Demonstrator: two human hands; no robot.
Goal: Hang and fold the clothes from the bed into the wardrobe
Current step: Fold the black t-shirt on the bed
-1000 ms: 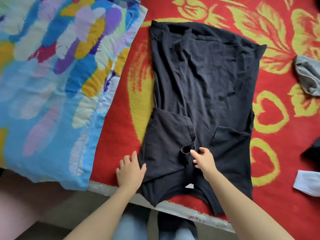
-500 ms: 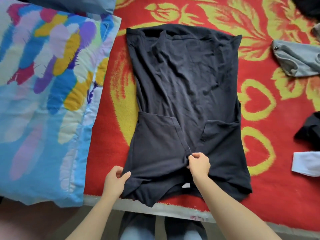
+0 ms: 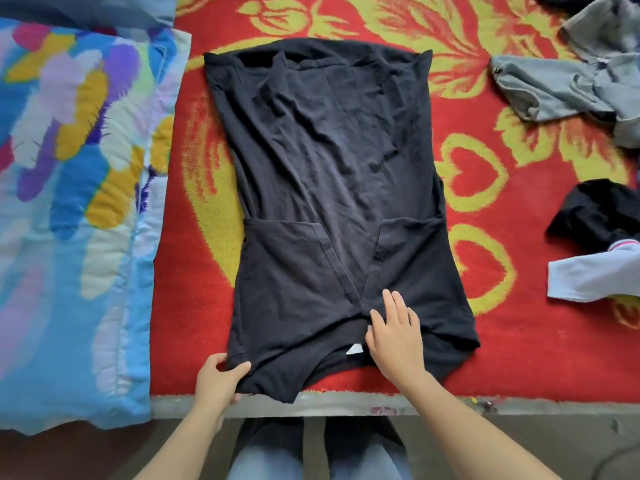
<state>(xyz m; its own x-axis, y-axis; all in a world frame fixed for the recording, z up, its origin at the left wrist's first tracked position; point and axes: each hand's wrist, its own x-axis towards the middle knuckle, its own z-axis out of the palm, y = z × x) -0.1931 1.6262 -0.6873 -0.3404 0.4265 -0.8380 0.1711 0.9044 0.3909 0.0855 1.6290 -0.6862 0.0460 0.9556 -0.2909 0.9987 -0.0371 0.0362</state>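
- The shirt [image 3: 329,161], black, lies flat on the bed [image 3: 194,306] with both sleeves folded in over its body. Its neck end is at the bed's near edge and its hem is at the far end.
- Its long axis runs straight away from the person, so the next fold is likely to carry the near end up towards the hem.
- The left hand [image 3: 218,379] is at the near-left corner, its fingers curled under the cloth and its thumb on top, gripping that corner.
- The right hand [image 3: 394,334] lies flat on the shirt near the middle of the near end, fingers [image 3: 398,303] straight and pressing down, just beside a small white label [image 3: 354,349].
- Both hands are at the near end. The near-right corner is free, and the right hand is the nearer to it.
- A patterned quilt [image 3: 69,202] lies just left of the shirt. To the right, well apart, are a grey garment [image 3: 561,84], a dark garment [image 3: 595,213] and a white sleeve [image 3: 588,275].
- Nothing lies on the shirt along the fold's path.
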